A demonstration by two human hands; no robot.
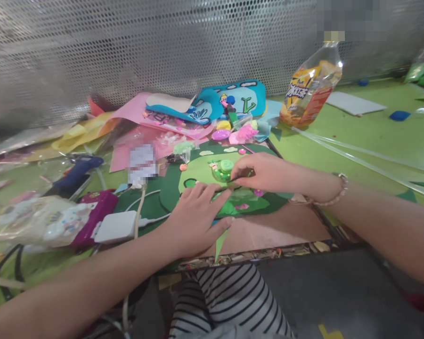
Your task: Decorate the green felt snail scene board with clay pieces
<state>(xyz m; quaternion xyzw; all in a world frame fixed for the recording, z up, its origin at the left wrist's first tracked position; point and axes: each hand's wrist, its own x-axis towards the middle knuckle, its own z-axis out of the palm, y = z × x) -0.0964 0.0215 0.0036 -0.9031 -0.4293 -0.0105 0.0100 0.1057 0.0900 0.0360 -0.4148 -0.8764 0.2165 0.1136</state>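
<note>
A green paper picture [194, 157] lies in front of me, decorated with a light-green clay snail [226, 167], small flowers and white cloud shapes. My left hand [194, 216] rests palm down on its lower left part, with the fingers stretched out and slightly apart. Over the picture's right side, my right hand [268, 172] pinches a thin dark strand [235, 179] beside the snail, thumb against forefinger. Just below the fingertips is a bright green leaf-like piece [229, 207]. The left fingers hide part of the design.
A tea bottle [309, 92] stands at the back right. Blue picture sheets [247, 96] and clay lumps [242, 134] lie behind. On the left are a blue glue gun [77, 172], a white charger [116, 226] with cables and a magenta box [95, 212].
</note>
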